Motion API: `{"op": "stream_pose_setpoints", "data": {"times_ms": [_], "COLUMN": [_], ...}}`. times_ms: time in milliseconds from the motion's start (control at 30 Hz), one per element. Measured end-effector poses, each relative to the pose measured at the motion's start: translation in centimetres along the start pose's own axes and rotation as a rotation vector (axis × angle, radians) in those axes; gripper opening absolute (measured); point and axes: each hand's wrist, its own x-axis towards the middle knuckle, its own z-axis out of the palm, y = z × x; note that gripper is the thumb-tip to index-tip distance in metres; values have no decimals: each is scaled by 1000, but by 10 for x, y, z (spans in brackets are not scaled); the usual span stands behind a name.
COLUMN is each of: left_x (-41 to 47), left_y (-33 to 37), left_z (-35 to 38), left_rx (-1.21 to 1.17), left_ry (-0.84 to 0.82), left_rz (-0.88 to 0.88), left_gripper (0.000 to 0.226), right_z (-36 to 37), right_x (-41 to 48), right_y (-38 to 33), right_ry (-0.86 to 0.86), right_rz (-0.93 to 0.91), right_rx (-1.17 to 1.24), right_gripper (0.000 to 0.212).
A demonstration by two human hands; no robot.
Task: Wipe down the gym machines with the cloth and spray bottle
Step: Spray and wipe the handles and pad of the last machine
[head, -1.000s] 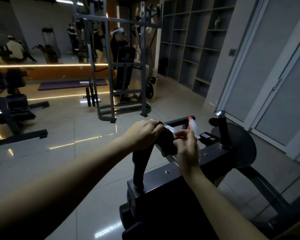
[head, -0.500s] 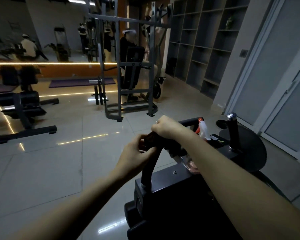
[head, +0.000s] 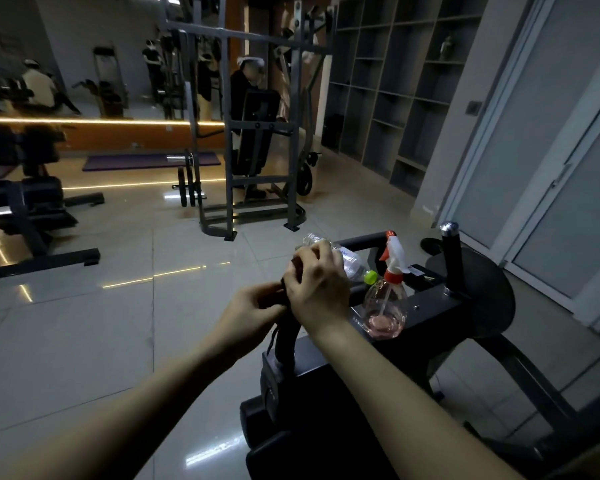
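A black exercise bike (head: 329,362) fills the lower right. Its left handlebar (head: 286,341) rises between my hands. A dark cloth (head: 282,293), hard to tell from the black grip, is bunched round the top of that handlebar. My right hand (head: 321,289) curls over the cloth from above. My left hand (head: 253,311) pinches the cloth from the left, just below. A clear spray bottle (head: 386,306) with a white and red trigger and pink liquid stands upright on the bike's console, right of my hands.
A clear plastic water bottle (head: 352,266) with a green cap lies across the bars behind my right hand. The right handlebar (head: 451,258) stands upright. A grey weight rack (head: 257,133) and a black bench (head: 25,216) stand across the tiled floor. Shelving (head: 392,98) lines the right wall.
My right hand left the spray bottle and came over the top of the left handlebar. My left hand dropped from the top to the grip's left side. The view shifted left.
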Motion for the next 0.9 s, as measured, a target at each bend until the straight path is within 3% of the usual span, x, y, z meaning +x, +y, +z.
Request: {"op": "stream_pose_setpoints", "data": {"times_ms": [133,267,367,433,500,567,633,700,833,900], "left_x": [2,5,4,5,5,5,7,10,16,18], "left_y": [-5,1,4,4,4,4,3,2,0,-2], "left_z": [-5,-6,-4,-5,-4,-4,-3,-4,0,2], "left_rx": [-34,-36,-68,-69,-73,-72,-72,-69,27,72], "left_ry": [-2,-11,-24,-34,-52,-59,-69,-79,-97,-104], "left_rz": [-51,-59,-93,-93,-82,-74,-61,-52,-13,-1], "left_gripper": [39,34,37,40,43,45,45,42,23,18], "right_z": [-14,-20,-13,-9,-8,-10,-8,-6,-21,-26], "right_x": [38,85,93,84,68,41,14,2,24,39], "right_y": [11,17,30,36,34,22,11,5,5,4], "right_ry": [-262,-690,-823,-767,-551,-295,-107,-58,-146,-260], "right_rz": [-54,256,544,714,779,785,596,359,122,52], "right_rx": [-68,212,524,788,944,962,771,435,-66,-200], "right_gripper": [34,27,20,21,16,25,33,29,29,29]}}
